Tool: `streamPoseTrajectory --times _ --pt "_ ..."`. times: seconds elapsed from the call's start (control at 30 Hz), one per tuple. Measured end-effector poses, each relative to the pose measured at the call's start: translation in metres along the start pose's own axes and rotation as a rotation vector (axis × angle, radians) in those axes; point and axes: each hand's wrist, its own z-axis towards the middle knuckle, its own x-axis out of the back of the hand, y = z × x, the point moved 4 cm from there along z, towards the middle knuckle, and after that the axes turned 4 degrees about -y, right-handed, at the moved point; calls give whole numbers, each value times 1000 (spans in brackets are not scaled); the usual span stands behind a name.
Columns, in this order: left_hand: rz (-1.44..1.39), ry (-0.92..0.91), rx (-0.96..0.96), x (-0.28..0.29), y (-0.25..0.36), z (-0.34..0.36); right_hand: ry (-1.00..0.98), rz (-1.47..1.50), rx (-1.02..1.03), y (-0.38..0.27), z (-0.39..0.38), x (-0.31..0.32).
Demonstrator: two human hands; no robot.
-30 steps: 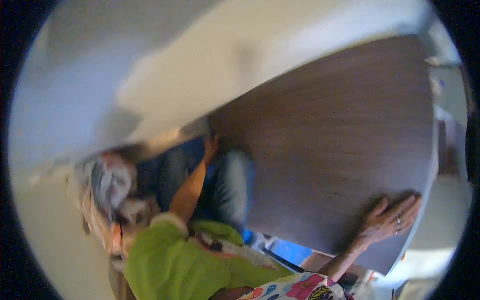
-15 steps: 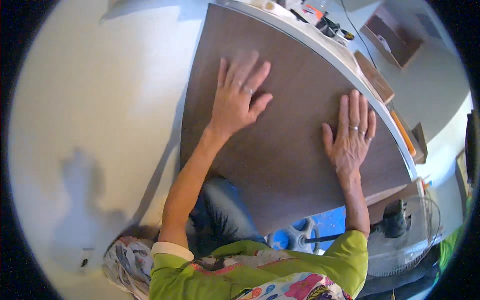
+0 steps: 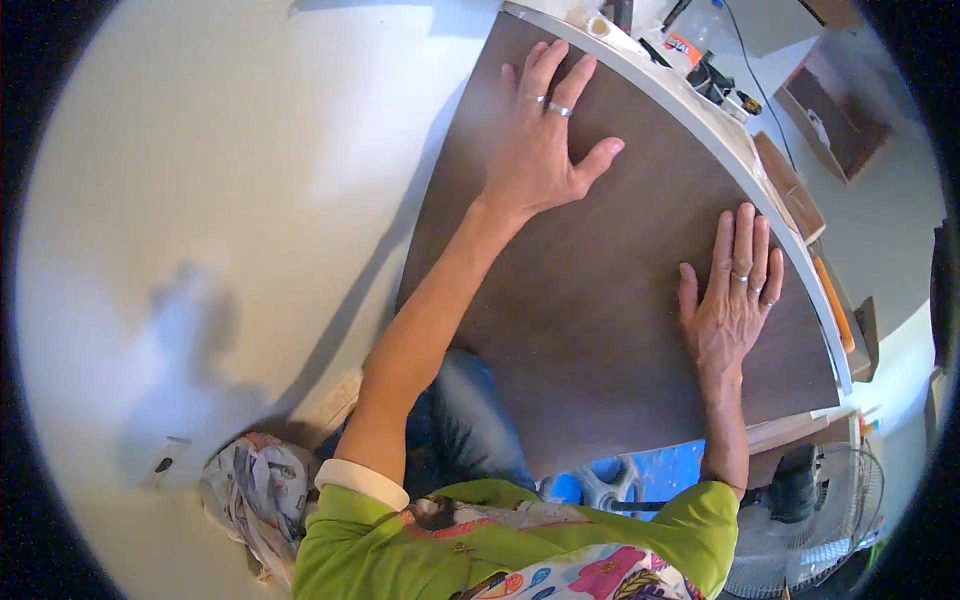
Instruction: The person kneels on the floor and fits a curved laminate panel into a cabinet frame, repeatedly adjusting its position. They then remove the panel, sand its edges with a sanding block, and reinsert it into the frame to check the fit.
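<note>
A dark brown flat board lies in front of me, its far side running along a white raised edge strip. My left hand rests on the board's far left part, fingers spread, fingertips close to the white strip. My right hand lies flat on the right part of the board, its fingers stretched toward the same strip and the thumb apart. Neither hand holds anything. Rings show on the fingers of both hands.
A pale wall rises at the left. Behind the strip stand a bottle, black tools, an orange bar and a brown open box. A fan stands at the lower right; a cloth bundle is at the lower left.
My left hand has slid farther away along the board toward the white strip. The right hand stays flat in nearly the same place on the board. The whole view has shifted somewhat.
</note>
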Motion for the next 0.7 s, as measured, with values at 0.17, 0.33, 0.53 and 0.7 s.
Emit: streamPoseTrajectory --times 0.17,0.33,0.53,0.7 --pt "-58 77 45 -3 -8 3 1 -13 5 0 2 0" --pt "11 96 129 -4 -19 5 22 -3 12 -2 2 -2" --pt "68 196 161 -8 -27 9 31 -1 19 0 1 -1" --pt "69 78 274 -5 -21 16 -42 -22 -4 3 -1 -4"
